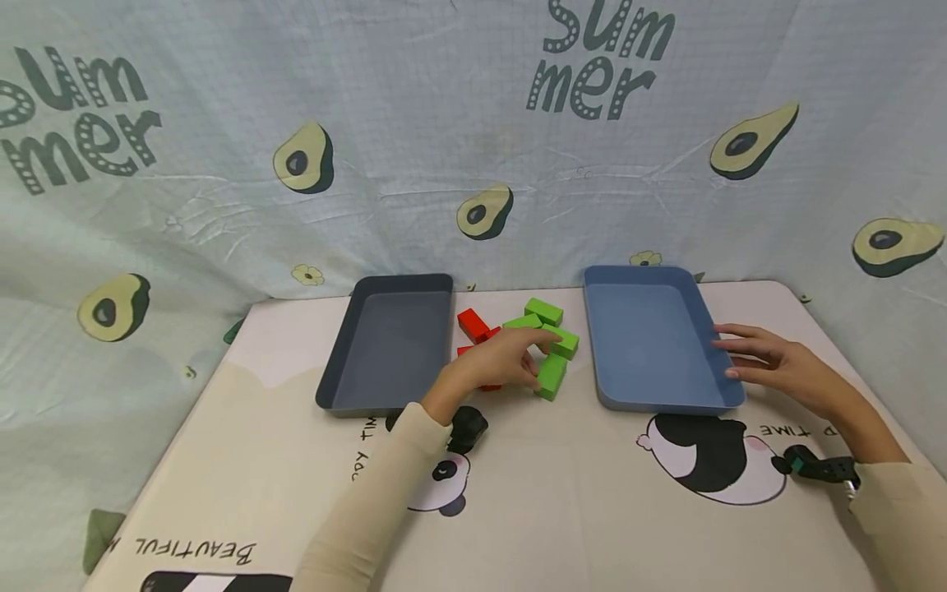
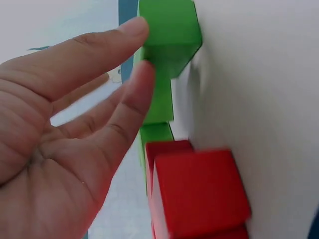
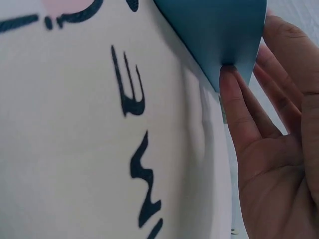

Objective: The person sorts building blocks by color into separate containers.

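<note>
Several green blocks (image 1: 551, 376) and several red blocks (image 1: 473, 326) lie in a cluster between two trays. My left hand (image 1: 501, 359) reaches over the red blocks, its thumb and fingers apart near the nearest green block (image 2: 169, 30). In the left wrist view the fingertips (image 2: 135, 26) are at that block's side; contact is hard to tell. My right hand (image 1: 784, 366) is at the right wall of the blue tray (image 1: 669, 409). In the right wrist view its fingers (image 3: 239, 107) touch the outside of the tray (image 3: 219, 30). Part of the red blocks is hidden under the left hand.
A dark grey tray (image 1: 403, 345) stands left of the blocks. The table is covered by a printed cloth (image 1: 533, 493) with panda drawings and lettering. Behind it hangs a pale curtain (image 1: 399, 123) with avocado prints.
</note>
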`<state>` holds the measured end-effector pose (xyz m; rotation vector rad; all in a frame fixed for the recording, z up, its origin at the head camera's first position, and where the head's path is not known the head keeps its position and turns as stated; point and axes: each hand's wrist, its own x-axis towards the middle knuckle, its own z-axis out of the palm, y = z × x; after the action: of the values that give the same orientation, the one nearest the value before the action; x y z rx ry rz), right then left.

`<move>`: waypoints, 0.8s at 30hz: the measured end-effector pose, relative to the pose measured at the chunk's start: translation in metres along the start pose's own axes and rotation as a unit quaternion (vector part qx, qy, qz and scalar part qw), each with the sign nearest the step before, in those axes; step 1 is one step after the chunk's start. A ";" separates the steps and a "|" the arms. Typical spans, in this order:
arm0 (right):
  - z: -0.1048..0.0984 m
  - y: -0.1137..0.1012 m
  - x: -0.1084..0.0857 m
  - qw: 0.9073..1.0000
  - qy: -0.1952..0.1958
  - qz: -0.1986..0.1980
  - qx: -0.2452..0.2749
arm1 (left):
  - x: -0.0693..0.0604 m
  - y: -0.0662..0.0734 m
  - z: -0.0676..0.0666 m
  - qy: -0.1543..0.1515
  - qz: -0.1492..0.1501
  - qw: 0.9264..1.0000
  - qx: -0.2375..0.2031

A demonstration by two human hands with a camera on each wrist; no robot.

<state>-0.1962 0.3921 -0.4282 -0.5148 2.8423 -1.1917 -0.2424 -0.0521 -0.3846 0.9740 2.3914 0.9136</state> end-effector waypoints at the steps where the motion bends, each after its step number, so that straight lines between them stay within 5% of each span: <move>1: 0.000 0.000 0.000 1.000 -0.001 -0.001 0.001 | 0.002 0.001 0.001 -0.001 0.001 1.000 0.000; 8: 0.000 0.003 0.001 1.000 -0.006 -0.024 -0.014 | 0.007 0.003 0.006 -0.028 -0.025 0.999 -0.004; 14: 0.002 0.003 -0.001 1.000 0.000 -0.018 -0.008 | 0.005 0.001 0.008 -0.055 -0.014 0.998 -0.024; 24: -0.002 0.004 0.001 0.998 -0.008 -0.052 -0.024 | 0.009 -0.006 0.011 -0.036 -0.013 0.999 -0.015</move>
<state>-0.1989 0.3957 -0.4290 -0.6801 2.8702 -1.1298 -0.2446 -0.0442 -0.3971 0.9467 2.3182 0.8886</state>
